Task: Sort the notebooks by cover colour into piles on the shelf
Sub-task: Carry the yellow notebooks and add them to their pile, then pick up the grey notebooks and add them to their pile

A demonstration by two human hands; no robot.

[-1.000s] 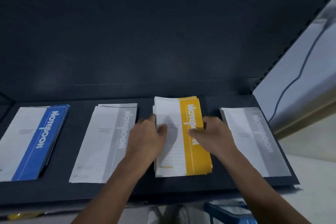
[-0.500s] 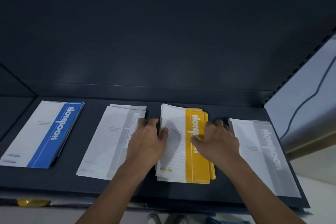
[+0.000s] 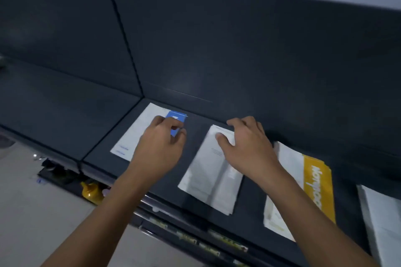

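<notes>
On the shelf point(image 3: 165, 188), four notebook piles in a row: blue pile point(image 3: 138, 134), grey pile point(image 3: 208, 182), yellow pile point(image 3: 316, 184), pale fourth pile point(image 3: 382, 219) cut off at right. left hand point(image 3: 160, 147): fingers curled over the blue pile's far end; grip unclear through blur. right hand point(image 3: 247, 147): fingers spread, relaxed, resting on the grey pile. Half a second ago both flanked the yellow pile.
</notes>
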